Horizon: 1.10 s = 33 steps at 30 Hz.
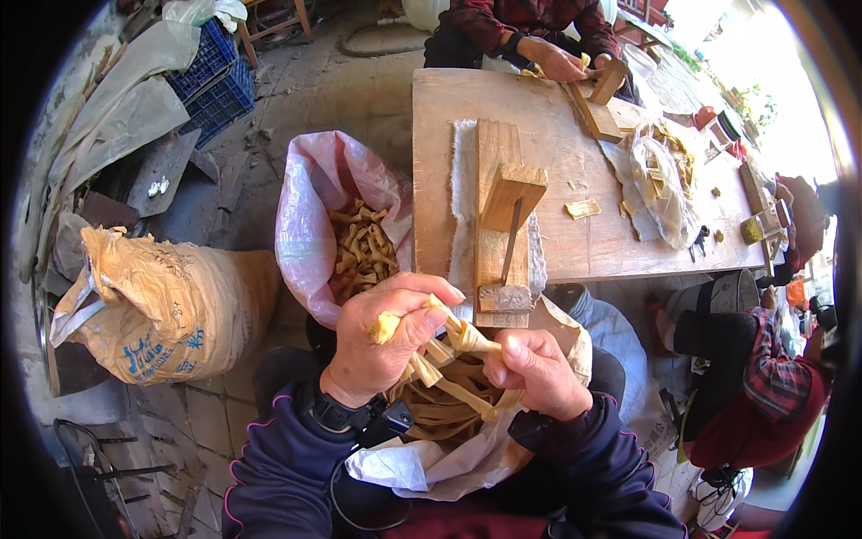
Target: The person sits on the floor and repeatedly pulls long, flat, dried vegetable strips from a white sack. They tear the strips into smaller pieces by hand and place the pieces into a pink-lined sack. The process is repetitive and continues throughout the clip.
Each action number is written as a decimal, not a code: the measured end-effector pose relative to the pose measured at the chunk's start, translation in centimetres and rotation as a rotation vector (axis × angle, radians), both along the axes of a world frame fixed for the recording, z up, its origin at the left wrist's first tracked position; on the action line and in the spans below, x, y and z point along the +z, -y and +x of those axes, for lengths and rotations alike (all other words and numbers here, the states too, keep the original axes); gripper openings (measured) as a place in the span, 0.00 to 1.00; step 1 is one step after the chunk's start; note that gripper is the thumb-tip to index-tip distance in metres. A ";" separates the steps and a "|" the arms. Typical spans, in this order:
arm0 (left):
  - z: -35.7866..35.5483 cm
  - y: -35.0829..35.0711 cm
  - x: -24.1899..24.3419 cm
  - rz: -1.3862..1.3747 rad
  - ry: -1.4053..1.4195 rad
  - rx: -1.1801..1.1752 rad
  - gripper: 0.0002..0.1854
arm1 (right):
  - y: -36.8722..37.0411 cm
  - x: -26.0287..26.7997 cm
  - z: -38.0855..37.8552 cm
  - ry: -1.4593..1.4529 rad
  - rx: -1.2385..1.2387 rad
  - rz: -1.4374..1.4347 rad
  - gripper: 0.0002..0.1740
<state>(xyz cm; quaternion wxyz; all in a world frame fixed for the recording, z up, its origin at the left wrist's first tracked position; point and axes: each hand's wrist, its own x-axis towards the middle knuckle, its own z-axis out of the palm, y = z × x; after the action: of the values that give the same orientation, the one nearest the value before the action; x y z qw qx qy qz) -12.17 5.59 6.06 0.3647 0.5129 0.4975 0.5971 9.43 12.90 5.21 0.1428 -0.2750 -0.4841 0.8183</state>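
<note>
Both hands hold a yellowish, rawhide-like strip (466, 335) above an open sack (465, 471) of long flat strips (438, 411) at my lap. My left hand (387, 337) grips one part of it, and a blunt knobbed end (384, 327) pokes out past the fingers. My right hand (542, 374) pinches the other end between thumb and fingers. A twisted, knot-like section lies between the hands. Other strip lengths hang below, and I cannot tell whether they join it. Just beyond stands a wooden fixture (502, 222) with an upright block and a thin metal rod.
A pinkish woven sack (303, 222) holds many knotted pieces (363, 249). The wooden table (438, 101) carries a plastic bag of strips (663, 182). A tan sack (182, 310) stands left, near blue crates (219, 94). Another person's hands (562, 60) work across the table; another person (754, 391) sits right.
</note>
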 end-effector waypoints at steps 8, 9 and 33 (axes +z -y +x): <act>1.3 -0.2 -0.7 -0.300 0.261 -0.288 0.09 | 0.4 0.9 -0.7 0.046 -0.029 -0.033 0.17; 1.3 0.0 -0.5 -0.419 0.407 -0.255 0.07 | 0.4 1.1 -0.6 0.065 -0.094 0.006 0.16; 3.6 -0.1 -0.9 -0.378 0.146 -0.120 0.07 | -1.4 0.4 -1.6 -0.050 -0.151 1.626 0.15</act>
<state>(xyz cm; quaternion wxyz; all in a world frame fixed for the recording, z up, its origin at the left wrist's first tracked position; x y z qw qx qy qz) -8.52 5.73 5.16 0.5246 0.4194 0.5414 0.5057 7.79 14.25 5.57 0.3631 -0.0991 -0.9034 0.2053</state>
